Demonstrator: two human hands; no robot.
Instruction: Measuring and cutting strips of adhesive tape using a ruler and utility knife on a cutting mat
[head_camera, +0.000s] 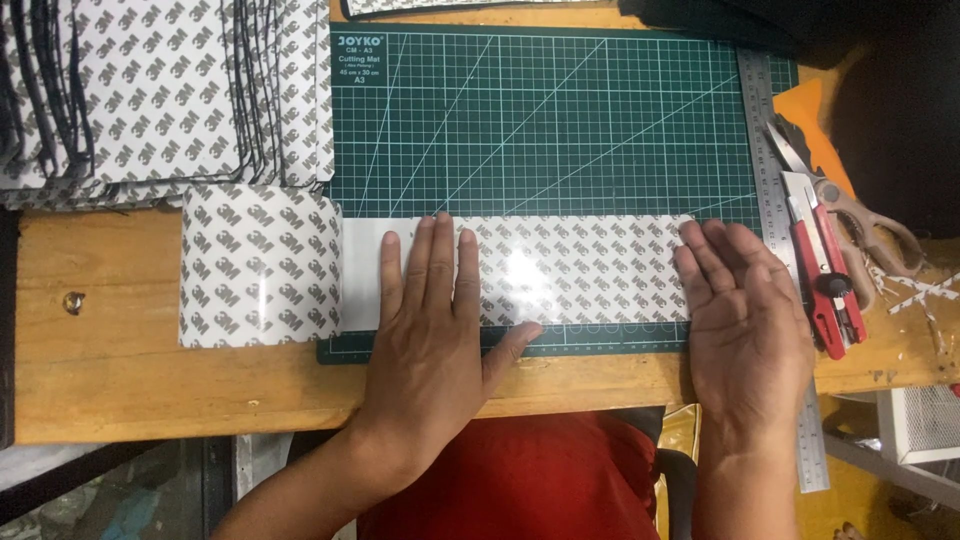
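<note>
We press both hands flat, palms down and fingers spread, on a long sheet with a grey repeating print. The left hand lies on its left part and the right hand covers its right end; the hands are well apart and neither one grips anything. The sheet lies across the lower part of a green cutting mat, just in front of our body, and its left end bends up into a loose curl beyond the left hand.

The sheet looks thin, light and glossy, because a bright reflection shows between the hands. We judge it is flexible and a little springy, so it wants to roll back, and smooth enough to slide under the palm. It creases easily, we think; it is better to hold it with flat palms or by the edges than to pinch the middle.

Just right of the right hand there is a steel ruler, a red knife and scissors. Far above the left hand, a stack of the same printed sheets rests on the wooden surface.
</note>
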